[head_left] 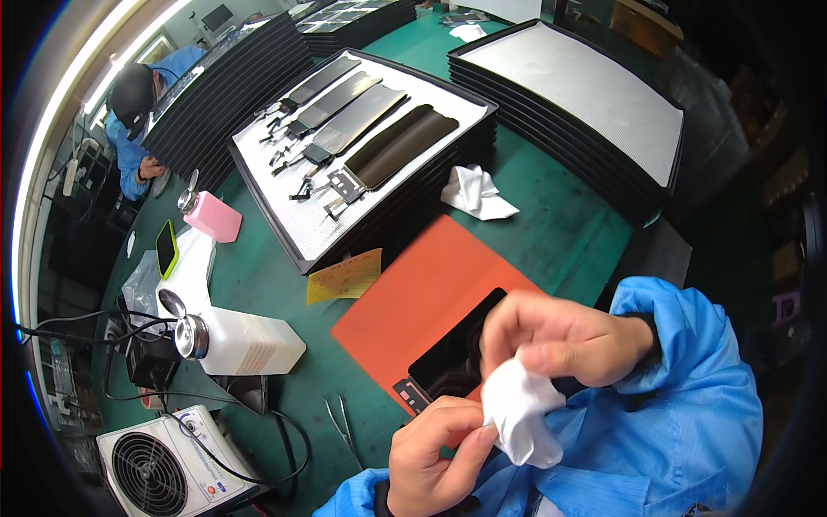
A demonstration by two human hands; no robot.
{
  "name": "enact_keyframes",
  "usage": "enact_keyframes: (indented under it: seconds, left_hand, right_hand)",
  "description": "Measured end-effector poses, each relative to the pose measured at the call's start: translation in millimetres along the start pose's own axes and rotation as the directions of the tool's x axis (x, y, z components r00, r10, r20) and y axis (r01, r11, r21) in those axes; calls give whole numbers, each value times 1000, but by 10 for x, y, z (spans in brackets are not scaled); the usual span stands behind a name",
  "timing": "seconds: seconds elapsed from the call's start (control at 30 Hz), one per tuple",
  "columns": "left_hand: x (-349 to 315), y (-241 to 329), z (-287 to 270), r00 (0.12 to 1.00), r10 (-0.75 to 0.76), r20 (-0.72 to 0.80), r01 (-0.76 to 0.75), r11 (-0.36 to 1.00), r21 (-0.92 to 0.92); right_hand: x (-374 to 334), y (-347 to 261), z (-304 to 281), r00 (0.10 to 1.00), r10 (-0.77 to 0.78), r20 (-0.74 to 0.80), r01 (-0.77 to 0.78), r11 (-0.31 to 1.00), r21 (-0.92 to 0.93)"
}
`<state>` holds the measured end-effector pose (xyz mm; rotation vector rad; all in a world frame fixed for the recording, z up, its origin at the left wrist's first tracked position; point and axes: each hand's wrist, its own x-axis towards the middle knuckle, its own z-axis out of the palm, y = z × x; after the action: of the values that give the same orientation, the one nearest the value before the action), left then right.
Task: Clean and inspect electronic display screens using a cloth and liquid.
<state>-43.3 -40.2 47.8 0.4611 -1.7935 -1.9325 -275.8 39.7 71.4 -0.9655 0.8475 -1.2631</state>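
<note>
A white wiping cloth [519, 412] hangs bunched between my two hands. My right hand [560, 338] is closed on its top, thumb and fingers pinching the fabric. Lower and to the left, my left hand [438, 452] pinches the cloth's edge between thumb and forefinger. Under and behind my hands, a black phone display panel [448, 358] lies on an orange mat [431, 276], with a small board [412, 395] at its near-left end. My right hand covers part of the panel.
A tray [301, 250] with several display panels tops a stack; another tray stack [577, 95] stands at far right. Left are a white pump bottle [254, 343], a pink one [215, 217], tweezers [345, 426] and a fan unit [172, 465]. A crumpled cloth [476, 193] lies beyond the mat. A co-worker [129, 129] sits far left.
</note>
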Motion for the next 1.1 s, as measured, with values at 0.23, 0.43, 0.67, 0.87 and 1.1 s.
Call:
enact_keyframes:
  seconds: [0.23, 0.43, 0.67, 0.87, 1.1]
  left_hand:
    - [-142, -76, -16, 977, 130, -169, -133, 991, -7]
    - [-77, 42, -3, 967, 220, -126, -235, 965, -120]
    - [-23, 84, -102, 967, 250, 55, -246, 967, -72]
    - [-16, 184, -38, 976, 219, 13, -217, 971, -99]
    - [53, 156, 9, 923, 316, -217, -300, 948, 107]
  right_hand:
    - [-151, -159, 64, 865, -497, 70, 400, 598, -695]
    - [-135, -24, 136, 990, -93, -108, 36, 896, -442]
    - [-65, 61, 107, 956, -263, 127, 292, 871, -396]
    - [-201, 9, 175, 997, -38, -73, 39, 999, 20]
    - [-82, -231, 97, 979, -34, 199, 99, 940, -328]
